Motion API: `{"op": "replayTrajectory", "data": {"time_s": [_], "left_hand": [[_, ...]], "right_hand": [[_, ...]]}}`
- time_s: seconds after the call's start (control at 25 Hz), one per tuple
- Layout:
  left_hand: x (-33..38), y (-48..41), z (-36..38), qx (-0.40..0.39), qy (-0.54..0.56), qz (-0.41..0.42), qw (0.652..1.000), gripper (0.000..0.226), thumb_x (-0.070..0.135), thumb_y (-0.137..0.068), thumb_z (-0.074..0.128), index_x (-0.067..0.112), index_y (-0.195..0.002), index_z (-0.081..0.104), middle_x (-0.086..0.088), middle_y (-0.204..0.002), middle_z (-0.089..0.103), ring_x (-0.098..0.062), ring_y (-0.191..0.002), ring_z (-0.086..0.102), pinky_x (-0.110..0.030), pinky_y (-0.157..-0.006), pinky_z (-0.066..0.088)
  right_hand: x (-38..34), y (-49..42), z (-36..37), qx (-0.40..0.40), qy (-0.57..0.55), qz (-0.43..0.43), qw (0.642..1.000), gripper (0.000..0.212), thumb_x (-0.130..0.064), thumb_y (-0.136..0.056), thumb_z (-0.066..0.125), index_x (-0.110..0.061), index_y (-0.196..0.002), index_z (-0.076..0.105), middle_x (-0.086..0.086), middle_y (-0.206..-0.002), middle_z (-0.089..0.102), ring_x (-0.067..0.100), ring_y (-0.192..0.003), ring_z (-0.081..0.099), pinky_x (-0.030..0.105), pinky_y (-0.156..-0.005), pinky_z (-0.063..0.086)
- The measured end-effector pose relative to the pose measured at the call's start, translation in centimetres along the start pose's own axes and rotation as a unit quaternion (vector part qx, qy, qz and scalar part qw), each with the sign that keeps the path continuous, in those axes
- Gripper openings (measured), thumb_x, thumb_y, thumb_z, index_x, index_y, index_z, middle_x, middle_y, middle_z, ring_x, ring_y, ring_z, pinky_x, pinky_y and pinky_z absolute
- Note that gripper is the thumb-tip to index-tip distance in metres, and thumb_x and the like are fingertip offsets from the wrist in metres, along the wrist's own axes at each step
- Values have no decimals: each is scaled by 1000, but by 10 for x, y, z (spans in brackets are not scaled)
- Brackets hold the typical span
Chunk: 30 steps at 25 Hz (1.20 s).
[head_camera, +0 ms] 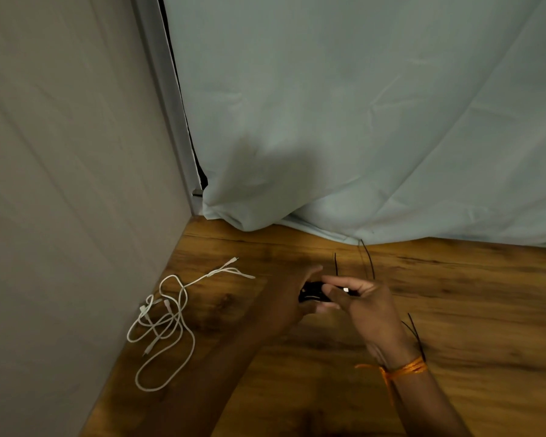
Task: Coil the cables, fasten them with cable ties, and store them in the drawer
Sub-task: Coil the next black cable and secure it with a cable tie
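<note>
Forearms are stretched forward; the left hand (296, 296) and right hand (369, 307) are held together, fingers (341, 281) curled round a black cable (312, 296).

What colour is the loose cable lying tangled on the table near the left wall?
White. The tangled cable shows best in the head view.

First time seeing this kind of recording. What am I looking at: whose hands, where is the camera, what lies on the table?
No machine here: a person works with bare hands, filmed by one camera worn on the head, looking down. The left hand and right hand together hold a small black coiled cable. On the brown wooden table, tangled white charging cables lie to the left, uncoiled, and thin black cable ties lie near the hands. An orange thread band circles the right wrist.
</note>
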<state>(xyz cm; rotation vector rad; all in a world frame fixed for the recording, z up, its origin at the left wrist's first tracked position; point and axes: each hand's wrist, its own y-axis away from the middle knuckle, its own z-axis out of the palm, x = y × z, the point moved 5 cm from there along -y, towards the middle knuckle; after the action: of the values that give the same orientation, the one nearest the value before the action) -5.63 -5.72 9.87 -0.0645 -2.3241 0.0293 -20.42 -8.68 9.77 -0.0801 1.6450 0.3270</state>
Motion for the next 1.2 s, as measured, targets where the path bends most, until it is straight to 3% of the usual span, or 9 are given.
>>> {"op": "replayTrajectory", "data": {"time_s": [0.08, 0.16, 0.36, 0.56, 0.68, 0.96, 1.2], "left_hand": [[3, 2, -5, 11, 45, 39, 998, 56, 30, -80, 75, 26, -131, 51, 15, -124, 53, 6, -108, 49, -4, -84, 35], [4, 3, -8, 44, 56, 67, 995, 45, 32, -81, 75, 26, -121, 56, 13, -117, 56, 10, -101, 50, -3, -80, 36], [12, 6, -6, 81, 41, 153, 984, 36, 28, -84, 71, 18, -117, 61, 6, -117, 57, 3, -105, 51, -6, -86, 38], [17, 12, -12, 148, 80, 175, 970, 28, 26, -86, 69, 17, -112, 68, 15, -108, 60, 11, -102, 54, -6, -84, 40], [17, 12, -13, 163, 116, 178, 963, 19, 21, -84, 71, 17, -103, 71, 12, -102, 65, 4, -96, 60, -11, -80, 46], [10, 7, -5, 150, 156, 127, 968, 14, 19, -82, 73, 16, -96, 71, 6, -97, 68, -5, -90, 64, -22, -76, 52], [-8, 3, 15, 121, 288, -33, 949, 11, 11, -83, 73, 21, -88, 70, 2, -91, 73, -11, -83, 71, -22, -71, 56]], "right_hand": [[0, -2, -5, -1, -53, 29, 998, 17, -2, -81, 73, -13, -95, 77, 12, -87, 77, 29, -77, 75, 38, -73, 62], [-2, -4, -8, -3, -84, 39, 996, 17, 2, -80, 72, -4, -96, 75, 18, -87, 76, 30, -76, 75, 32, -68, 62], [4, -8, -9, -28, -154, 89, 984, 20, 8, -80, 69, 10, -99, 70, 28, -96, 72, 32, -79, 73, 23, -61, 60], [0, -8, -8, -66, -187, 109, 974, 34, 0, -71, 72, 11, -103, 69, 29, -97, 71, 32, -80, 74, 24, -65, 61], [-3, -5, -8, -74, -192, 123, 971, 39, -3, -67, 73, 11, -103, 68, 30, -96, 71, 27, -76, 74, 23, -63, 60], [4, -2, -9, -36, -204, 140, 968, 32, -2, -72, 73, 11, -101, 69, 28, -97, 71, 25, -77, 73, 26, -68, 61], [16, -9, -24, -29, -136, 132, 981, 20, -13, -90, 65, 0, -105, 71, 12, -103, 75, 25, -95, 72, 34, -78, 61]]}}
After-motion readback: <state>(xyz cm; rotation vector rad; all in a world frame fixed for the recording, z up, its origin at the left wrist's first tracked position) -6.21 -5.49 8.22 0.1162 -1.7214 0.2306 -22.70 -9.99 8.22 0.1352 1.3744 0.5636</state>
